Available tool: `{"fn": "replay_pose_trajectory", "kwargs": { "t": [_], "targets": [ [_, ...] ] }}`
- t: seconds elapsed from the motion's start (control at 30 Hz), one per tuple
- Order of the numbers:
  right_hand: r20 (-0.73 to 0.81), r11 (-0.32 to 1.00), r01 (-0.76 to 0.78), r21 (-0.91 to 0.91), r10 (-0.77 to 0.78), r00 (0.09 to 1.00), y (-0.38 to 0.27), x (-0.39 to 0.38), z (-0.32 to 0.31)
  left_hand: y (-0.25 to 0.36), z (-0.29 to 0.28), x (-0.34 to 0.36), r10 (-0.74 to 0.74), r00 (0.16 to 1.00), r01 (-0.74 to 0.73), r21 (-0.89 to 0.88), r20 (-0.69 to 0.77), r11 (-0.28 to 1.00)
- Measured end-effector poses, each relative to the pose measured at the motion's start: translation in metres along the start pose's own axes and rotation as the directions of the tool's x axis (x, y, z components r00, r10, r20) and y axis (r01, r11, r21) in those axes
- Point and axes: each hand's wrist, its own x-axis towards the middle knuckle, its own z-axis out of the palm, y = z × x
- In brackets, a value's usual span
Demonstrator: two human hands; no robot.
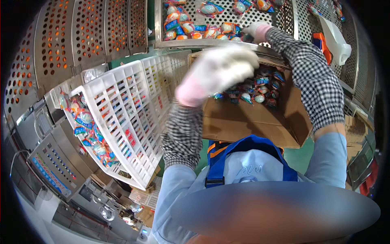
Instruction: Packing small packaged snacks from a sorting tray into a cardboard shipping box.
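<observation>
My left hand (223, 69), in a white glove with a pink cuff, hangs over the near part of an open cardboard box (239, 118). It is blurred, but its fingers look stretched out and nothing shows in them. Inside the box lie many small clear packets (260, 90) with round pale contents and blue-and-orange print. My right hand (259, 31), gloved the same way, reaches past the box to the near edge of a perforated metal tray (280, 20). Its fingertips meet the end of a row of similar packets (213, 31); whether they grip one is hidden.
Left of the box stands a tall white plastic crate (140, 122) with packets inside. Farther left are perforated metal panels (87, 28) and a control panel (55, 160). A white plastic jug (337, 42) and an orange object (323, 46) lie right of my right forearm.
</observation>
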Motion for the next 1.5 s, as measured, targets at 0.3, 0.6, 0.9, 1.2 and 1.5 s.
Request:
{"fn": "replay_pose_trajectory", "kwargs": {
  "t": [0.3, 0.6, 0.9, 1.2, 1.5],
  "targets": [
    [-0.264, 0.087, 0.297, 0.951, -0.271, 0.926, -0.070, -0.165, -0.089, -0.102, -0.125, 0.039, -0.399, 0.759, 0.642, 0.691, -0.514, 0.331],
    [-0.397, 0.687, 0.249, 0.683, 0.063, 0.916, -0.175, 0.012, 0.135, -0.136, -0.106, 0.080, -0.331, 0.723, 0.680, 0.539, -0.606, 0.497],
    [-0.267, 0.971, -0.047, 0.234, 0.110, 0.957, -0.210, 0.046, 0.168, -0.156, -0.107, 0.078, -0.156, 0.702, 0.638, 0.517, -0.695, 0.571],
    [-0.412, 0.852, -0.243, 0.464, 0.450, 0.792, -0.184, 0.079, 0.146, -0.191, -0.106, 0.084, 0.114, 0.661, 0.609, 0.619, -0.742, 0.496],
    [-0.352, 0.832, -0.336, 0.441, 0.505, 0.788, -0.181, 0.090, 0.137, -0.176, -0.109, 0.078, -0.013, 0.677, 0.636, 0.576, -0.736, 0.513]
  ]
}}
